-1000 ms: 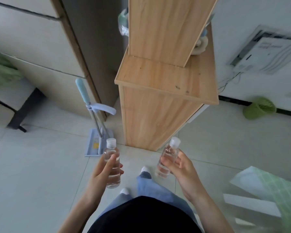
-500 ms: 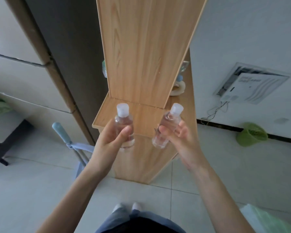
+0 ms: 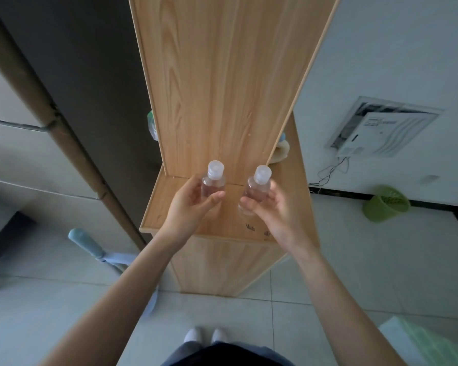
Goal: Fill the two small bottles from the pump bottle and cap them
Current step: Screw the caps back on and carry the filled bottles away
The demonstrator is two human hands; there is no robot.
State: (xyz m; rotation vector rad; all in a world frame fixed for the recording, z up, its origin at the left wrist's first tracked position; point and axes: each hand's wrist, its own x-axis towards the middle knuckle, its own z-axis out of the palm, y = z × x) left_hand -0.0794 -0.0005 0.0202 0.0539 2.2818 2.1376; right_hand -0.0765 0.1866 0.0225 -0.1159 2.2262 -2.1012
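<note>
The left bottle and the right bottle are both small, clear and fitted with a pale cap: the left cap and the right cap sit on the necks and appear closed. The walls are see-through and the fill level cannot be read with certainty, though some clear content seems present. The pump bottle is not in view. Judgement: filling and capping look finished, and what remains is probably to put the pair down. The bottles stand near each other but apart, over the wooden ledge of a shelf unit, close to its upright panel; whether their bases touch the ledge cannot be told. The left bottle is upright, the right one leans slightly. The left hand holds the left bottle by the body, thumb in front and fingers behind. The right hand grips the right bottle likewise. Both forearms reach forward, extended, palms turned inward. A green basket lies on the floor to the right, a mop handle to the left.
</note>
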